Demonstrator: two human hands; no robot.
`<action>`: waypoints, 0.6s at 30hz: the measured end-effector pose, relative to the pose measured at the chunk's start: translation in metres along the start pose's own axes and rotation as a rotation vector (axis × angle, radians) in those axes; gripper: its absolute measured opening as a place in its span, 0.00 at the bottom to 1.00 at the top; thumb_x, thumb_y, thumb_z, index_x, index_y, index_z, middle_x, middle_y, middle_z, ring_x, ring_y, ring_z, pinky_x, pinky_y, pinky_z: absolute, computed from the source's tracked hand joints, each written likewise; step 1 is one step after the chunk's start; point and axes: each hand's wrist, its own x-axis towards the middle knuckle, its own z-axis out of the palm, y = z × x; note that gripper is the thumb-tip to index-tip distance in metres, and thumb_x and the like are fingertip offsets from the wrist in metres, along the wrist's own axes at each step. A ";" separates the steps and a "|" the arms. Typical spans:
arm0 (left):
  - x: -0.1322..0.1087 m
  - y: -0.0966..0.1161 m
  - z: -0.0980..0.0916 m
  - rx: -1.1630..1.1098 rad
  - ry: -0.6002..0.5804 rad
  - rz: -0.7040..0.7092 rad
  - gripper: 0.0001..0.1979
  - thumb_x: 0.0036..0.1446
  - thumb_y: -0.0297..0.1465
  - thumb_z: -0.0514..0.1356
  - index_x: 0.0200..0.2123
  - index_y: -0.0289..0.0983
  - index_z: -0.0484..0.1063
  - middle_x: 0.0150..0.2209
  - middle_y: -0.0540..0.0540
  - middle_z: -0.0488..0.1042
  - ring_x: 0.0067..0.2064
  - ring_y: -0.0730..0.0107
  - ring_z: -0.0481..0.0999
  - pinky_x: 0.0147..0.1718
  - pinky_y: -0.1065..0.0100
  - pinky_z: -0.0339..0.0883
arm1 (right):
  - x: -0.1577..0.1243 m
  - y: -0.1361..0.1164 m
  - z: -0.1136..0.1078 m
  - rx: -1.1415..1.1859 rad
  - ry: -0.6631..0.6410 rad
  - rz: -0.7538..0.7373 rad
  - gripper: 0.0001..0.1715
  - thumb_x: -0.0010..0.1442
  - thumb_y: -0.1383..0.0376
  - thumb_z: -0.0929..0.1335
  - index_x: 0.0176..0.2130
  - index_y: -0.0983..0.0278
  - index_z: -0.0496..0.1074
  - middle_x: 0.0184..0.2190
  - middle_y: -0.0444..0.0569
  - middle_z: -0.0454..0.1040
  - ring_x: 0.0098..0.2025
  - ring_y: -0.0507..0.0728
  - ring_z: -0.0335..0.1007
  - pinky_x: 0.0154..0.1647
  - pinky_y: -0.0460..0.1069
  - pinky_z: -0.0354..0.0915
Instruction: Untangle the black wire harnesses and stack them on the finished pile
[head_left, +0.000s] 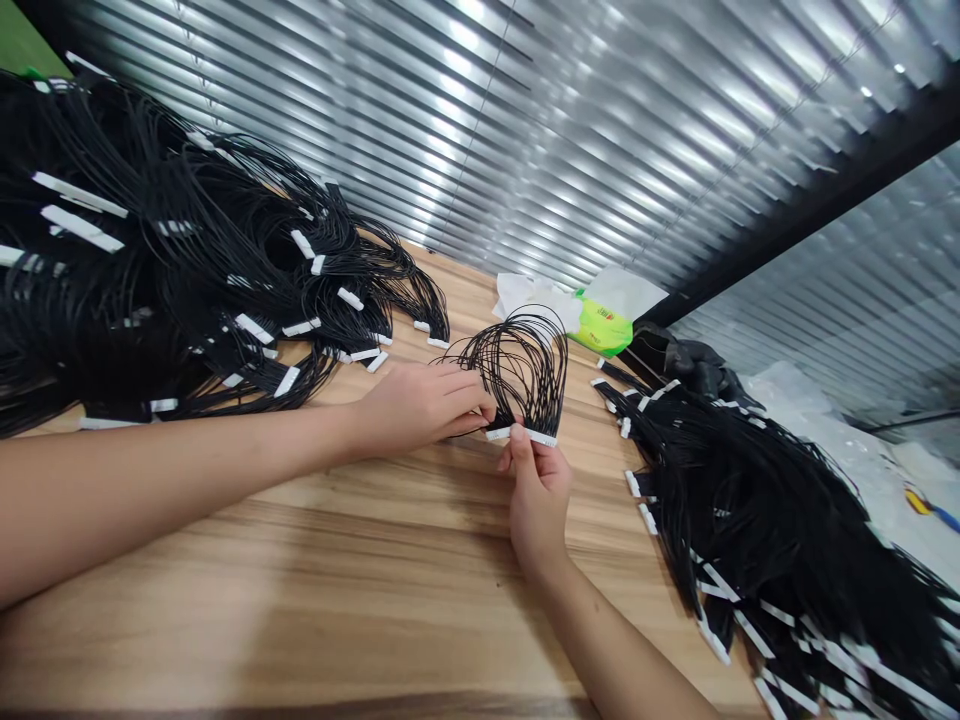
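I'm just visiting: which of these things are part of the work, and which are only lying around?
Part of the work:
- left hand, touching the black wire bundle
- right hand, pinching the bundle's white connectors
- left heap of wire bundles
- right heap of wire bundles

Lying about:
- green packet
- white paper
- plastic sheeting

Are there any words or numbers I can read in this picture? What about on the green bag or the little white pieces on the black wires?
Nothing can be read for sure.
Red print on the yellow-green packet: too small and blurred to read.
White connectors on the black wires: no readable print.
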 end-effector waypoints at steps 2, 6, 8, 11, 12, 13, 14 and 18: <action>0.000 -0.001 0.001 -0.023 -0.055 -0.039 0.10 0.65 0.35 0.52 0.37 0.38 0.71 0.34 0.51 0.74 0.36 0.73 0.72 0.32 0.71 0.57 | 0.001 0.000 0.000 -0.011 0.001 0.006 0.21 0.55 0.51 0.68 0.22 0.63 0.64 0.17 0.39 0.61 0.23 0.50 0.55 0.27 0.47 0.55; 0.001 0.000 0.003 0.018 -0.063 -0.021 0.08 0.64 0.33 0.53 0.35 0.37 0.68 0.33 0.51 0.72 0.36 0.71 0.70 0.32 0.70 0.56 | 0.002 0.001 0.001 0.000 -0.015 0.014 0.22 0.54 0.50 0.68 0.21 0.63 0.64 0.16 0.39 0.60 0.22 0.50 0.54 0.27 0.47 0.55; 0.002 0.002 0.004 0.038 -0.059 -0.008 0.06 0.63 0.32 0.53 0.34 0.37 0.67 0.33 0.51 0.71 0.35 0.71 0.70 0.31 0.70 0.56 | 0.002 0.001 0.002 0.015 -0.026 0.022 0.21 0.53 0.50 0.68 0.22 0.63 0.65 0.16 0.39 0.60 0.22 0.50 0.54 0.26 0.47 0.55; 0.002 0.001 0.004 0.089 -0.033 0.013 0.06 0.61 0.31 0.53 0.33 0.36 0.67 0.31 0.50 0.71 0.33 0.71 0.69 0.31 0.69 0.56 | 0.002 0.000 0.002 0.019 -0.028 0.032 0.21 0.52 0.50 0.69 0.24 0.64 0.66 0.17 0.39 0.61 0.22 0.50 0.55 0.26 0.47 0.55; 0.002 0.000 0.003 0.111 -0.014 0.034 0.07 0.61 0.31 0.53 0.31 0.36 0.67 0.30 0.50 0.70 0.32 0.71 0.68 0.30 0.68 0.55 | 0.001 0.000 0.001 0.017 -0.027 0.033 0.21 0.52 0.50 0.68 0.24 0.64 0.67 0.17 0.39 0.61 0.22 0.50 0.55 0.26 0.47 0.55; 0.001 0.000 0.002 0.132 0.010 0.070 0.08 0.61 0.31 0.53 0.30 0.37 0.66 0.28 0.50 0.70 0.31 0.71 0.67 0.30 0.68 0.55 | 0.001 0.000 0.001 0.015 -0.026 0.030 0.20 0.53 0.50 0.68 0.24 0.64 0.66 0.17 0.39 0.61 0.23 0.50 0.55 0.26 0.47 0.55; 0.001 -0.001 0.001 0.149 0.040 0.121 0.10 0.61 0.33 0.53 0.28 0.37 0.66 0.27 0.50 0.70 0.29 0.71 0.67 0.29 0.67 0.54 | 0.001 0.000 0.001 0.016 -0.024 0.026 0.21 0.53 0.50 0.68 0.23 0.64 0.66 0.17 0.39 0.61 0.23 0.50 0.55 0.27 0.47 0.55; -0.002 0.001 -0.004 0.073 0.128 0.433 0.16 0.60 0.39 0.55 0.23 0.38 0.65 0.23 0.53 0.70 0.26 0.74 0.65 0.31 0.65 0.57 | 0.002 0.000 0.000 0.046 0.012 0.021 0.22 0.55 0.51 0.67 0.21 0.63 0.63 0.17 0.39 0.61 0.22 0.50 0.55 0.27 0.47 0.55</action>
